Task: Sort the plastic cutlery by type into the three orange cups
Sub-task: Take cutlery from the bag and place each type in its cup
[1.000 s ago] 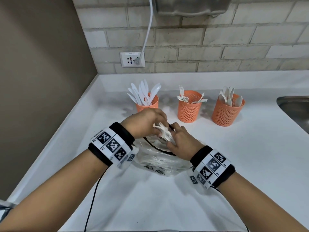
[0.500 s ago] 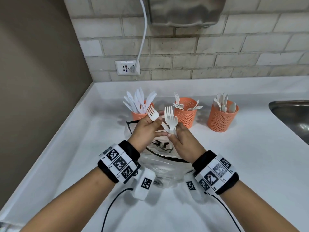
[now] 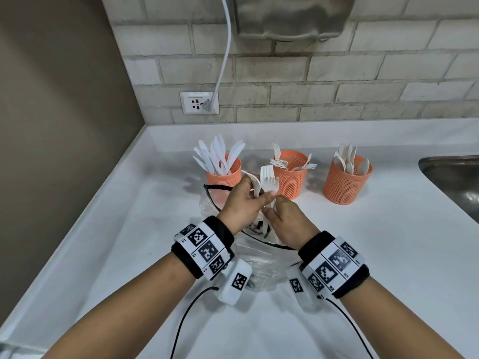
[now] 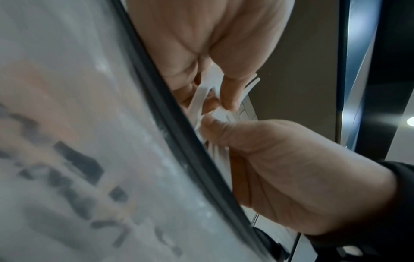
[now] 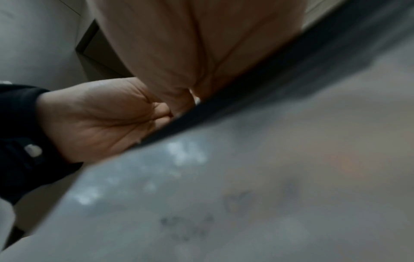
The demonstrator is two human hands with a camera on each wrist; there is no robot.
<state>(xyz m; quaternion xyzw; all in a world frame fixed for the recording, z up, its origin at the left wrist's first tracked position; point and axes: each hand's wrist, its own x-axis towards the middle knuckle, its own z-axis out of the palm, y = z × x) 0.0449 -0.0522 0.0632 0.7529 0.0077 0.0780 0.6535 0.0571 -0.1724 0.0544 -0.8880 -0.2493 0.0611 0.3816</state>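
Observation:
Both hands meet above a clear plastic bag (image 3: pixel 261 257) with a black rim. My left hand (image 3: pixel 243 200) pinches white plastic forks (image 3: pixel 268 178) held upright, and my right hand (image 3: pixel 282 218) grips their handles from below. The left wrist view shows the fork handles (image 4: pixel 201 99) crossed between my left hand (image 4: pixel 224 83) and my right hand (image 4: pixel 280 168). Behind stand three orange cups: the left cup (image 3: pixel 224 177) holds knives, the middle cup (image 3: pixel 291 181) forks, the right cup (image 3: pixel 346 182) spoons. The bag's black rim (image 5: pixel 257 92) blocks most of the right wrist view.
The white counter (image 3: pixel 363 255) meets a brown wall on the left and a brick wall behind. A steel sink (image 3: pixel 456 180) lies at the far right. A wall socket (image 3: pixel 199 102) with a white cable sits above the counter, under a metal dispenser (image 3: pixel 290 16).
The hands rose out of the bag with forks. Since half a second ago the forks held apart in each hand have come together into one bunch.

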